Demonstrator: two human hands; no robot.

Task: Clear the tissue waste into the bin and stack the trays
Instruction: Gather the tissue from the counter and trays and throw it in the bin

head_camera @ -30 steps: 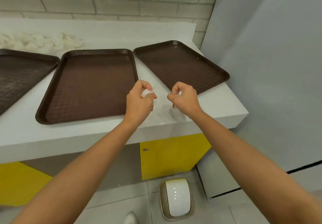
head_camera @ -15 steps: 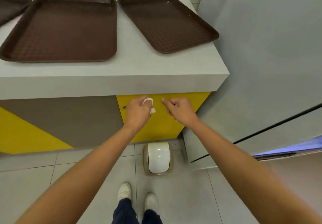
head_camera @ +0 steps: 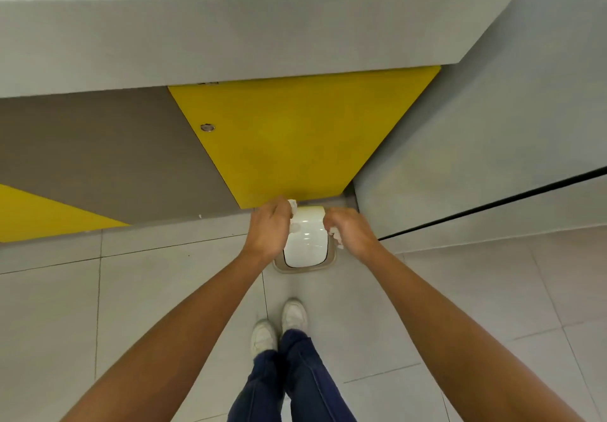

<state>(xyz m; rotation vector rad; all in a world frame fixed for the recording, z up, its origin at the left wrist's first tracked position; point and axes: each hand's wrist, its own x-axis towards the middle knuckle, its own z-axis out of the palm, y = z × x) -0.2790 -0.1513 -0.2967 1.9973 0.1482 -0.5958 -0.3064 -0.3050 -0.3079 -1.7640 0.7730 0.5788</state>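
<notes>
Two curled hands flank the bin (head_camera: 305,267) at 9 and 3 o'clock, left hand (head_camera: 269,226) pinching a tissue wad (head_camera: 292,205), right hand (head_camera: 354,234) a second wad (head_camera: 337,237); we'd tip the white lid (head_camera: 305,241) inward, then release.

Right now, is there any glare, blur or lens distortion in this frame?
Head view: glare streaks on the white bin lid; wide-angle lens skews the counter edge; left hand, right hand and their tissue slightly soft; lighting even.

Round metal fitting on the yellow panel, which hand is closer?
Left. The left hand is below and right of the fitting; the right hand lies farther right, beyond the bin lid.
</notes>
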